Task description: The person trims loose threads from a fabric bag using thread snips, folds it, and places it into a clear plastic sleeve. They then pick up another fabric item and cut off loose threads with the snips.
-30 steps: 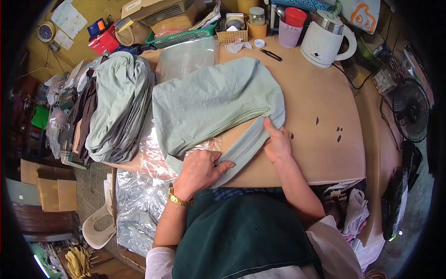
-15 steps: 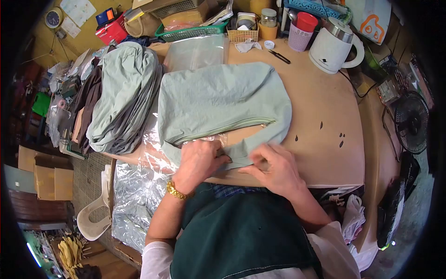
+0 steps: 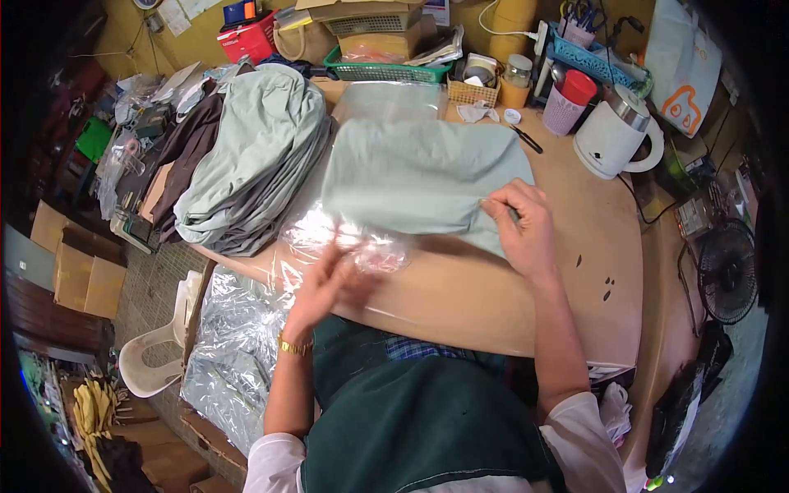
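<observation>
A pale green fabric bag (image 3: 419,172) lies across the middle of the table, its strap and zipper no longer showing. At its lower right corner, my right hand (image 3: 523,226) pinches the fabric between thumb and fingers. My left hand (image 3: 322,283) is off the bag, below its lower left corner, with fingers spread and smeared by motion; nothing shows in it. Clear plastic (image 3: 382,253) lies under and beside the bag's lower left edge. Left of the bag rests a heap of similar pale green pieces (image 3: 255,148).
Behind the bag are clear plastic sheets (image 3: 390,100), a green basket (image 3: 386,72) and a black cutter (image 3: 527,140). A white kettle (image 3: 612,135) and a pink cup (image 3: 563,111) stand at the back right. A fan (image 3: 727,271) is at far right.
The strap and zipper opening have gone from view, and the bag lies as a flatter shape. My left hand has let go of the strap; my right hand has moved up to the bag's corner.
</observation>
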Demonstrator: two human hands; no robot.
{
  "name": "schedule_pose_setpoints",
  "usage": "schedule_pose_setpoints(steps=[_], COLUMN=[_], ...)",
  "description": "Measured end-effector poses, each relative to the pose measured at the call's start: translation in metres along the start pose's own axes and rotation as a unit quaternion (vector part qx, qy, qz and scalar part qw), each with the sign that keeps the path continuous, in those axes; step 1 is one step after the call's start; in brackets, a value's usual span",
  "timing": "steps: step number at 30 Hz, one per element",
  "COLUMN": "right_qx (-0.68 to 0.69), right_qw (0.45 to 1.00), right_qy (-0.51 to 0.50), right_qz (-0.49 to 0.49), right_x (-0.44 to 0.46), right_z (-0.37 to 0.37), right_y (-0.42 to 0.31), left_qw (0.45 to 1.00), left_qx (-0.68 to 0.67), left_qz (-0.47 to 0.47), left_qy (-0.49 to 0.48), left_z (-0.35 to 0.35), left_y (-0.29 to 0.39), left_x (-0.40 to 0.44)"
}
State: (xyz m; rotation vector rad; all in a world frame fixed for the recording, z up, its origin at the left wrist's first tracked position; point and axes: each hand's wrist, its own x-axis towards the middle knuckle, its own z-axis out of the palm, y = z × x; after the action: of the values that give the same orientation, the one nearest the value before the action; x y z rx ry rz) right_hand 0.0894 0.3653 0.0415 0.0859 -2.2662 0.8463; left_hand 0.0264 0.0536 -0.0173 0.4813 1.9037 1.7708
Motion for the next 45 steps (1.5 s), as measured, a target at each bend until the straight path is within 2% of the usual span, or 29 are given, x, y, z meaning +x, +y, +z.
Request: schedule_pose_setpoints(steps=[1,2,3,4,6,7,9,10,12,13,15,16,18,19,20,22,24,25,27,28,30,31,33,37,39,40,42,43,45], right_qx=[-0.001,0.067,0.135,0.136,0.148,0.148,0.154,0.155,0.163,0.164,0.112,0.112,-0.146,-0.147,-0.184,-0.221,-0.165,-0.164,-0.13,-0.129,-0.223,-0.224,-0.163,-0.185,-0.206,-0.205,-0.212,-0.213,-0.066], right_qw=[1.0,0.997,0.987,0.987,0.988,0.988,0.987,0.987,0.985,0.985,0.979,0.979,0.987,0.987,0.983,0.974,0.979,0.979,0.971,0.971,0.971,0.971,0.985,0.978,0.972,0.972,0.975,0.975,0.988], right_qy=[-0.003,0.001,0.006,0.007,0.01,0.007,-0.021,-0.025,-0.037,-0.038,-0.088,-0.088,-0.039,-0.042,-0.018,0.009,-0.112,-0.112,-0.194,-0.197,-0.083,-0.084,-0.015,-0.025,-0.083,-0.084,-0.036,-0.037,0.027], right_qz=[-0.002,0.042,0.084,0.081,0.042,0.039,0.035,0.036,0.042,0.04,0.143,0.143,0.046,0.048,0.002,-0.042,-0.042,-0.045,0.04,0.039,0.006,0.006,-0.055,-0.094,-0.073,-0.075,-0.059,-0.059,0.135], right_x=[-0.002,-0.004,-0.005,-0.007,-0.012,-0.014,-0.021,-0.026,-0.031,-0.034,-0.039,-0.038,-0.035,-0.032,-0.03,-0.033,-0.041,-0.04,-0.039,-0.038,-0.036,-0.032,-0.024,-0.019,-0.018,-0.017,-0.013,-0.008,0.005], right_z=[0.001,0.003,0.007,0.012,0.021,0.023,0.026,0.026,0.023,0.017,0.001,-0.003,-0.013,-0.011,-0.005,0.001,0.007,0.0,-0.013,-0.011,-0.002,0.001,0.009,0.035,0.04,0.042,0.038,0.026,-0.001], right_y=[-0.002,-0.005,-0.007,-0.009,-0.014,-0.019,-0.026,-0.027,-0.025,-0.024,-0.023,-0.026,-0.033,-0.039,-0.05,-0.05,-0.036,-0.032,-0.026,-0.028,-0.038,-0.047,-0.068,-0.063,-0.049,-0.04,-0.022,-0.01,0.005], left_qw=[0.987,0.949,0.956,0.954,0.929,0.928,0.86,0.859,0.826,0.821,0.819,0.817,0.829,0.847,0.864,0.865,0.833,0.828,0.83,0.833,0.837,0.847,0.86,0.875,0.855,0.855,0.843,0.843,0.84], left_qx=[-0.116,-0.229,-0.265,-0.296,-0.367,-0.369,-0.508,-0.51,-0.558,-0.565,-0.564,-0.563,-0.54,-0.514,-0.487,-0.485,-0.546,-0.556,-0.551,-0.545,-0.541,-0.529,-0.509,-0.482,-0.517,-0.518,-0.535,-0.535,-0.54], left_qz=[0.075,0.147,0.072,-0.004,0.019,0.022,0.013,0.011,-0.025,-0.015,-0.022,-0.029,-0.036,-0.047,-0.058,-0.044,-0.026,-0.028,-0.038,-0.052,-0.039,-0.026,-0.023,0.016,0.013,0.014,-0.028,-0.028,-0.029], left_qy=[0.078,0.155,0.109,0.059,-0.041,-0.039,-0.045,-0.041,0.077,0.082,0.104,0.124,0.139,0.127,0.113,0.118,0.088,0.074,0.081,0.084,0.071,0.054,0.03,-0.039,-0.037,-0.035,0.047,0.047,0.044], left_z=[0.006,0.019,0.03,0.044,0.1,0.11,0.117,0.112,0.096,0.088,0.077,0.076,0.087,0.094,0.101,0.118,0.12,0.112,0.109,0.109,0.118,0.121,0.126,0.13,0.135,0.135,0.135,0.13,0.116], left_y=[0.009,0.015,0.006,-0.004,-0.007,-0.008,-0.012,-0.012,-0.009,-0.009,-0.007,-0.004,-0.005,-0.01,-0.014,0.002,0.016,0.005,-0.007,-0.009,-0.011,-0.013,-0.021,-0.04,-0.031,-0.02,0.0,-0.005,-0.014], left_x=[0.009,0.015,0.02,0.024,0.021,0.027,0.042,0.048,0.062,0.066,0.063,0.062,0.05,0.047,0.044,0.036,0.03,0.032,0.033,0.03,0.027,0.027,0.028,0.027,0.023,0.02,0.016,0.015,0.016])
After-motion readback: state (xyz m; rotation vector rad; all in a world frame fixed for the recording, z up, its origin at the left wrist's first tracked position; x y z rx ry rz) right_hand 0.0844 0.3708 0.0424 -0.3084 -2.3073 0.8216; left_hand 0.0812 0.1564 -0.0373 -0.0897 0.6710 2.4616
